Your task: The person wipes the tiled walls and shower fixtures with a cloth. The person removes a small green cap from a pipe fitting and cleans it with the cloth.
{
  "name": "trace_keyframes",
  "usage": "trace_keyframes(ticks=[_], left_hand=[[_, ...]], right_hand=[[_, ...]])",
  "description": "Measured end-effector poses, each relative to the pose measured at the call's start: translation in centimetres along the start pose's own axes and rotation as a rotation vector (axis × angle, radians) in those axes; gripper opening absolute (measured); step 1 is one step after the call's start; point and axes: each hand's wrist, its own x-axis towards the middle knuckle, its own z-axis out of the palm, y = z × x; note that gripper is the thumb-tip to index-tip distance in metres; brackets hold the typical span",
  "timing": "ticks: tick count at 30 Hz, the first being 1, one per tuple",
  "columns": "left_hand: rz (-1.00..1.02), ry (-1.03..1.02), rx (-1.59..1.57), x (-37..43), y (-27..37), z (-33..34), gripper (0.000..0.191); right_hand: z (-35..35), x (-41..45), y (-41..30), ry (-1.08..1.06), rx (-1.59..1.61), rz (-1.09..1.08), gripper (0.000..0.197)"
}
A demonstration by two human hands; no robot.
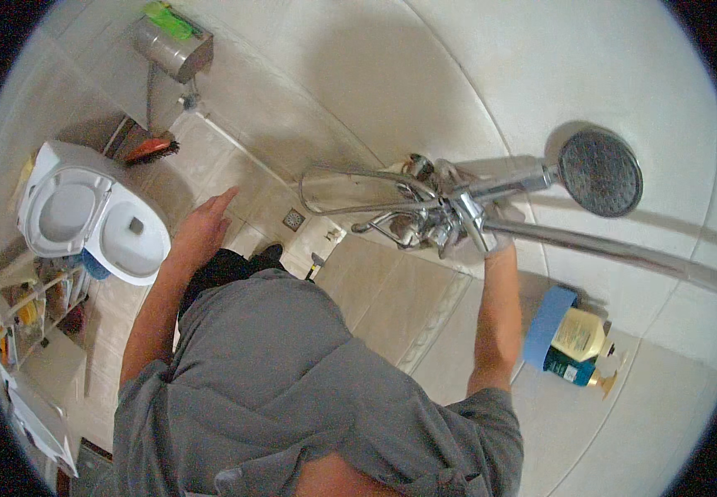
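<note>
My left hand (206, 227) is held out over the tiled floor with its fingers extended and nothing in it. My right hand (467, 242) reaches to the wall, behind the chrome shower mixer tap (424, 217) and the lower end of the shower rail (582, 243). Something pale and greyish covers much of that hand; I cannot tell whether it is a glove, a cloth or lather. Its fingers are mostly hidden by the fittings. Beside it, the hand shower (601, 173) sits in its holder, and a metal hose (315, 208) loops out from the tap.
A blue wall holder (548, 329) carries pump bottles (579, 335) near my right forearm. To the left stand a toilet (131, 239) with its lid up, an orange brush (150, 149) and a cluttered shelf (41, 304). A squeegee-like tool (315, 266) and a floor drain (294, 218) lie below.
</note>
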Motion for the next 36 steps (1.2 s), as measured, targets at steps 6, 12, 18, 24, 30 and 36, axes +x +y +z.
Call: trace_keyframes(ticks=[6,12,18,24,30,36], left_hand=[[-0.018,-0.007,0.06,-0.6,-1.3,0.5,0.057],[-0.046,-0.079,0.049,-0.3,-1.5,0.8,0.06],[-0.065,-0.053,0.065,0.6,-0.2,-2.6,0.065],[0.075,0.115,-0.061,0.7,-2.7,-2.7,0.063],[0.168,-0.015,0.033,2.3,0.6,-1.6,0.063],[0.197,-0.061,-0.049,1.6,0.7,0.7,0.064]], right_hand=[[3.5,0.9,-3.3,0.006,-0.043,-0.059,0.042],[2.0,1.2,-2.7,-0.192,-0.044,-0.056,0.042],[-3.6,-3.5,4.0,-0.212,0.073,0.166,0.042],[-3.9,-7.8,5.3,-0.23,0.269,0.25,0.042],[2.1,-6.7,2.2,-0.259,0.39,0.195,0.042],[8.1,-7.9,-0.1,0.118,0.613,0.256,0.041]])
